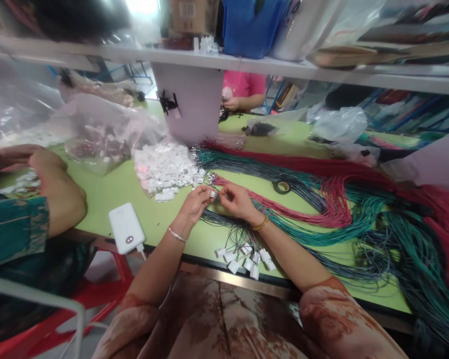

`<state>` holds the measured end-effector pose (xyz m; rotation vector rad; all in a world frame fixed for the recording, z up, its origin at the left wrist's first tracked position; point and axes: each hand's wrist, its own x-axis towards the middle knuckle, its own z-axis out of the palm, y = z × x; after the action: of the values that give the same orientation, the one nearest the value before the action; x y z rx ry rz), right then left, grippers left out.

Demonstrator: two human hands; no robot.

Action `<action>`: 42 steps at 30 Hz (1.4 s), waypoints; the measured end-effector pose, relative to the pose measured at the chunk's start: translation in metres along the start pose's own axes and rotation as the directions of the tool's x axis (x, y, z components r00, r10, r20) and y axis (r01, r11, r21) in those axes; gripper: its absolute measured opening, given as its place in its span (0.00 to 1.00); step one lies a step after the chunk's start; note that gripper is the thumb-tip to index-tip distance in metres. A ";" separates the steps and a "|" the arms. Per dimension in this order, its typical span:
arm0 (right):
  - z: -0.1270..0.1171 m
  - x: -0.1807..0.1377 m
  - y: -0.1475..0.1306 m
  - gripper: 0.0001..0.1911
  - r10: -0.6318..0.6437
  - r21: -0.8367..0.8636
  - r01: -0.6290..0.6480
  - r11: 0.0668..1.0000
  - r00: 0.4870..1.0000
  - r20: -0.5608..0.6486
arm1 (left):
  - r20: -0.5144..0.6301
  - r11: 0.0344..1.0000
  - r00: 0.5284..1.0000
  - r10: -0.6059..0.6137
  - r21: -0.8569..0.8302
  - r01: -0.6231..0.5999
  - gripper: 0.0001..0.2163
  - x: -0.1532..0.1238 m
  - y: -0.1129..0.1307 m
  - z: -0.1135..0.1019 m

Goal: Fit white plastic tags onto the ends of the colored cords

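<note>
Between the fingertips of my left hand (197, 202) is a small white connector (212, 194). Close beside it, my right hand (235, 200) pinches a thin wire (217, 193) whose end is at the connector; whether it sits inside cannot be made out. Just left of and behind my hands lies a heap of loose white connectors (168, 167), partly in a clear bag. Below my right wrist, several white connectors with wires attached (247, 259) lie near the table's front edge. Bundles of red wires (303, 212) and green wires (310, 232) stretch off to the right.
A white power bank (126, 228) with a cable lies left of my left forearm. A roll of black tape (282, 186) rests among the wires. At the left, a co-worker's arm (62, 192) leans on the table; another person (245, 92) works behind the divider (190, 104). A shelf (134, 56) spans above.
</note>
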<state>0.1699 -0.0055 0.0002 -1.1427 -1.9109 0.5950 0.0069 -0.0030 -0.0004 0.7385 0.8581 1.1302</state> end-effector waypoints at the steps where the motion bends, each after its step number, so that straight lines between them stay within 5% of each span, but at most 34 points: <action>1: 0.001 0.000 0.001 0.05 -0.006 -0.015 0.006 1.000 1.000 -0.005 | -0.008 1.000 1.000 -0.001 0.005 0.001 0.10 0.000 -0.001 0.001; 12: 0.003 -0.010 0.002 0.07 0.003 -0.155 0.006 0.988 0.998 0.056 | -0.056 0.995 0.998 0.015 0.099 -0.010 0.11 -0.001 -0.010 0.004; 16: -0.010 0.006 0.007 0.09 -0.005 -0.088 0.021 0.996 0.984 0.176 | -0.056 0.985 0.998 0.012 0.173 -0.002 0.10 0.001 -0.012 0.001; 21: -0.017 0.064 0.046 0.09 0.178 -0.169 -0.174 0.970 0.984 0.009 | -0.070 0.987 0.997 -0.016 0.159 0.027 0.11 0.001 -0.008 -0.002; 26: 0.005 0.096 0.077 0.06 0.445 -0.280 -0.414 0.866 0.894 0.055 | -0.082 0.986 0.995 -0.053 0.151 0.065 0.11 0.001 -0.004 -0.002; 29: 0.008 0.096 0.081 0.06 0.428 -0.216 -0.407 0.887 0.902 0.057 | -0.069 0.989 0.996 -0.061 0.132 0.070 0.12 0.000 -0.003 -0.001; 34: -0.007 0.080 0.063 0.07 0.237 -0.026 -0.238 0.971 0.971 -0.030 | -0.053 0.996 0.997 -0.053 0.076 0.057 0.12 -0.001 -0.003 0.000; 42: -0.013 0.022 0.008 0.11 0.206 0.198 -0.210 0.957 0.978 0.038 | 0.000 0.997 0.999 -0.051 -0.052 0.051 0.08 0.002 -0.007 -0.001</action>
<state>0.1789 0.0179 0.0109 -1.2169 -1.7106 0.8955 0.0093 -0.0025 -0.0070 0.6695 0.8410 1.1033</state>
